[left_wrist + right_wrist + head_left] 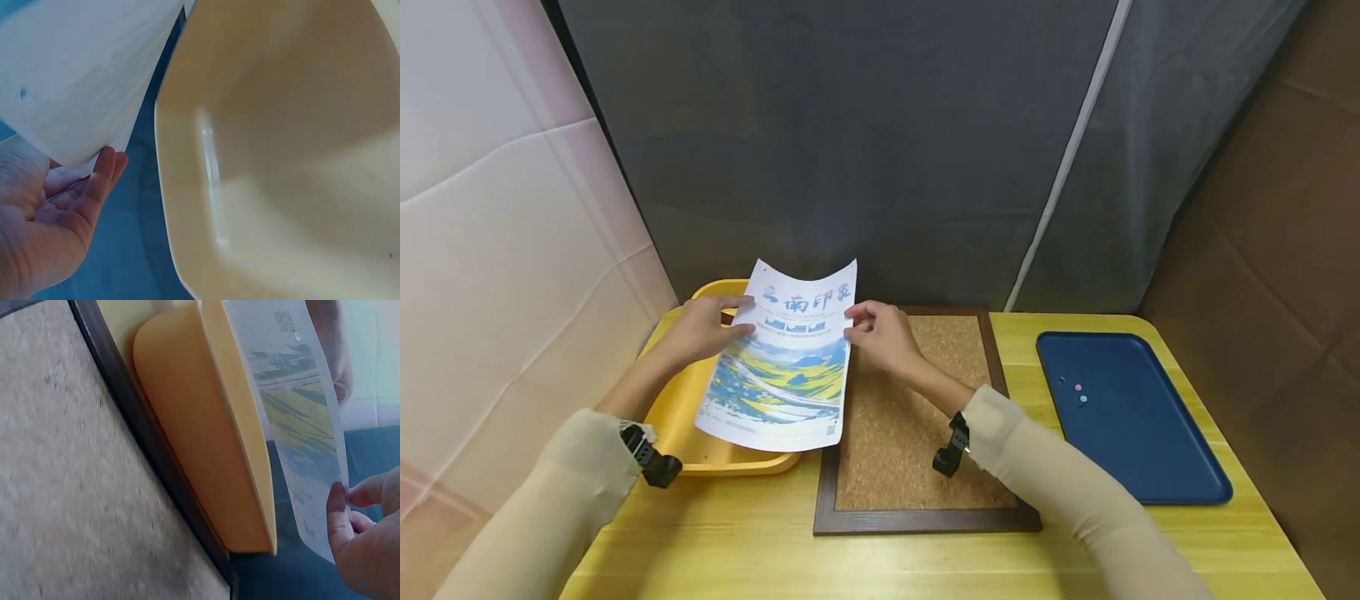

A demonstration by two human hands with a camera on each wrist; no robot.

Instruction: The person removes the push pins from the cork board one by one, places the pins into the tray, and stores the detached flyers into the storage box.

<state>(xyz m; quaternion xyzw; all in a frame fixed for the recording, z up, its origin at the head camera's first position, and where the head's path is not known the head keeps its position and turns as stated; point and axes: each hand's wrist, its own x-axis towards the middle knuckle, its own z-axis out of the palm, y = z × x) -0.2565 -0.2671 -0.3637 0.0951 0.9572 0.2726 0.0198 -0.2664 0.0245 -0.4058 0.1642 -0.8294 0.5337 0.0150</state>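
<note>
A printed poster (782, 367) with blue lettering and a yellow-and-blue landscape hangs between both hands, bowed along its top edge. My left hand (703, 327) pinches its left side, thumb in front. The right hand (883, 335) pinches the opposite side between thumb and fingers. In the left wrist view the left hand (56, 219) holds the paper's pale side, and the right wrist view has the right hand (369, 531) at its long edge. Behind and below the sheet is a yellow tray (685, 417), partly covered by it. A cork board (925, 450) with a dark wooden frame lies right of the tray.
On the right of the wooden table (715, 542) lies a dark blue tray (1142, 425) with several small pins (1081, 392). A grey curtain (850, 150) closes off the back. White cloth (512, 250) hangs at left, brown cloth (1270, 250) at right.
</note>
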